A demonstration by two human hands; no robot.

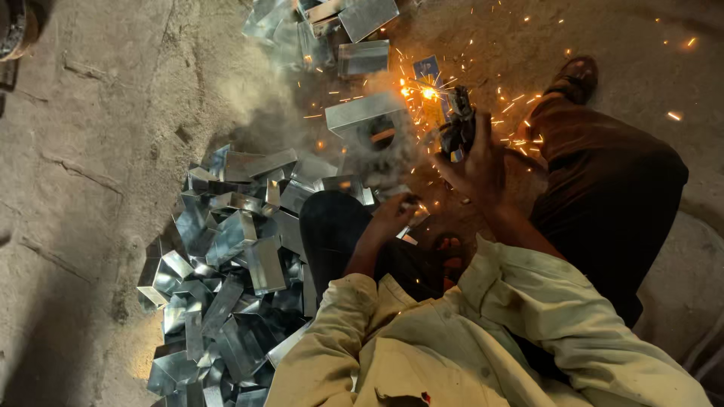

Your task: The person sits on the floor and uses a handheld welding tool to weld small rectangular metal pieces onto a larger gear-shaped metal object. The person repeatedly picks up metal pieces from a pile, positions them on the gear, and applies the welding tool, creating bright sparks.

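Observation:
My right hand (477, 167) grips a dark angle grinder (457, 126) whose disc meets metal at a bright orange burst of sparks (427, 92). The sparks scatter over the floor to the right. My left hand (394, 215) rests low by my knee, fingers closed on the edge of a shiny sheet-metal piece (413, 214). A bent sheet-metal box with a round hole (371, 120) lies just left of the grinder, in drifting smoke.
A heap of several shiny folded metal pieces (226, 279) covers the concrete floor (90, 188) at my left. More such pieces (332, 30) lie at the top. My dark-trousered leg (611, 196) and sandalled foot (575, 75) stretch out right.

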